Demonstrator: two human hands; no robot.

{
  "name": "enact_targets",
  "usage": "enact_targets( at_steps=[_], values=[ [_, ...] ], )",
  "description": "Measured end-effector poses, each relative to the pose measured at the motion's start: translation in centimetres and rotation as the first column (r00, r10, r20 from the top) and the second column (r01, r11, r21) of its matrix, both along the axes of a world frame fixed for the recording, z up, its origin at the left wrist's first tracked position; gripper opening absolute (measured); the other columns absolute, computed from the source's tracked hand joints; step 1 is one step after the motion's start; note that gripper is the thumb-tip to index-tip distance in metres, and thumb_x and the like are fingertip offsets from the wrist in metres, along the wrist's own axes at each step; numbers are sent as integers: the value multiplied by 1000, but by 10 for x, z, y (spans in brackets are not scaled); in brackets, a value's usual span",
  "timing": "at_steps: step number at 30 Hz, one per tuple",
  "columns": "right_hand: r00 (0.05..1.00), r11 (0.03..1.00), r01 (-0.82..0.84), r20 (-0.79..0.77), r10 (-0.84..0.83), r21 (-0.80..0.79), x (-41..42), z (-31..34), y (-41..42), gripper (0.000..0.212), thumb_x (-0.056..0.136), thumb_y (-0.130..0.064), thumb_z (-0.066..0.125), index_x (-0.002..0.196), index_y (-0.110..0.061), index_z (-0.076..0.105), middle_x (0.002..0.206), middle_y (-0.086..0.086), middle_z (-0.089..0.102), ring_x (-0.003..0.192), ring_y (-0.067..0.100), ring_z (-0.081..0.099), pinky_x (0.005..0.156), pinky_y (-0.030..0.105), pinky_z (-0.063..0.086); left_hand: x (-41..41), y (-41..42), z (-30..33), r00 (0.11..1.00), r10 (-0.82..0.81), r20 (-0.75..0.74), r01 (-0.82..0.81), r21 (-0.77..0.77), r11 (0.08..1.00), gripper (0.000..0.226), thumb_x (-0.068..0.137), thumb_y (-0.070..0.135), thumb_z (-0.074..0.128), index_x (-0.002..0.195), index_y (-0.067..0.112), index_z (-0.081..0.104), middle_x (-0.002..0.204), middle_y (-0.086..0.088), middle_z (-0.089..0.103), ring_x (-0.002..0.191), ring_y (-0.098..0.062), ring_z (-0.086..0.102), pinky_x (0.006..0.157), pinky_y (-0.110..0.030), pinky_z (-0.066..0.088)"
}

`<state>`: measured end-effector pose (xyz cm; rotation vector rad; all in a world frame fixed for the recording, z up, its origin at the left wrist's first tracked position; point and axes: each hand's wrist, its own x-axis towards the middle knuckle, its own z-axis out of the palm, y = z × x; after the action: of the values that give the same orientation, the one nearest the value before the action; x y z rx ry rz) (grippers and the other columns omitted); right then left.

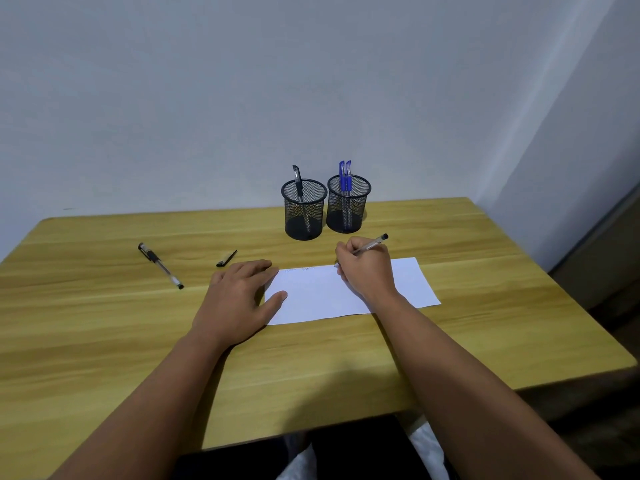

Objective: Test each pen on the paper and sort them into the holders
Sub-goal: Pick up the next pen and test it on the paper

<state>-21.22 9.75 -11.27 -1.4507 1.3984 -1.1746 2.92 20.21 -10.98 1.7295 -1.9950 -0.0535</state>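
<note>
Right hand [367,268] grips pen [370,245]; left hand [239,299] flat on paper [318,296]; faint scribbles illegible.

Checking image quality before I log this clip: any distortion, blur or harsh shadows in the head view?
Head view: wide-angle bending bows the table edges; light is soft and even, no glare on the paper; faint marks near its top edge are too small to read; mesh holders stay sharp.

The right hand [367,268] is hiding the tip of the pen [372,245] it is gripping. Faint marks on the paper [311,292] are too small to read. The left hand [239,299] is covering the paper's left edge.
</note>
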Motion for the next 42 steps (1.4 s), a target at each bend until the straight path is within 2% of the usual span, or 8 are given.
enact_targets(
  at_steps=[8,12,14,17,27,34,38,42],
  values=[
    [999,999,38,-7,-38,-20,-1,-3,-3,39,90,-31,62,64,-7,45,68,31,56,67,50,65,61,42,52,0,0,-1,1000,1,5,-1,2,1000,57,89,65,47,136,34,61,143,15,55,136,-10,44,109,-44,35],
    [999,998,53,3,-53,-29,-2,-4,-2,38,89,-29,62,63,-7,45,68,33,54,58,40,60,60,41,51,0,0,-1,1000,4,3,-4,0,1000,56,89,64,48,135,35,61,143,16,55,136,-10,44,109,-44,35],
    [998,998,57,-19,-58,-34,-1,-4,-2,38,88,-29,63,59,-12,46,65,29,54,60,42,63,60,41,52,0,1,-2,1000,2,5,-2,-2,1000,57,89,65,48,135,34,62,143,16,55,136,-10,44,108,-45,35],
    [997,996,62,-33,-64,-62,0,-3,-3,40,87,-28,62,53,-19,42,58,18,43,58,29,50,59,41,47,-1,1,-1,1000,0,4,0,-5,1000,58,89,65,47,135,34,62,143,15,56,135,-10,45,108,-46,36],
    [998,995,56,-16,-57,-80,-2,-1,-2,41,89,-24,61,59,-12,35,60,17,32,60,26,37,57,40,40,-1,0,-1,1000,2,6,-2,-6,1000,57,90,63,49,136,33,61,143,15,55,136,-11,44,109,-43,34],
    [994,986,98,-27,-102,-133,-2,4,1,42,91,-22,60,62,-5,34,60,27,39,56,25,41,55,36,38,-1,1,-2,1000,4,-5,-4,-15,1000,56,89,63,50,135,33,62,142,15,56,135,-10,45,108,-43,34],
    [996,991,72,-52,-78,-113,-3,5,4,42,89,-12,61,59,-9,33,55,6,32,57,24,34,55,34,36,-1,1,-2,1000,5,-8,-5,-12,1000,56,89,62,51,135,33,62,142,15,56,136,-10,44,108,-42,34],
    [995,991,67,-67,-75,-119,-3,9,6,47,91,-7,62,56,-18,33,54,-2,31,58,22,33,55,32,35,-1,1,-1,1000,7,0,-7,-13,1000,56,90,62,51,137,33,61,143,15,55,136,-10,44,109,-42,34]
  ],
)
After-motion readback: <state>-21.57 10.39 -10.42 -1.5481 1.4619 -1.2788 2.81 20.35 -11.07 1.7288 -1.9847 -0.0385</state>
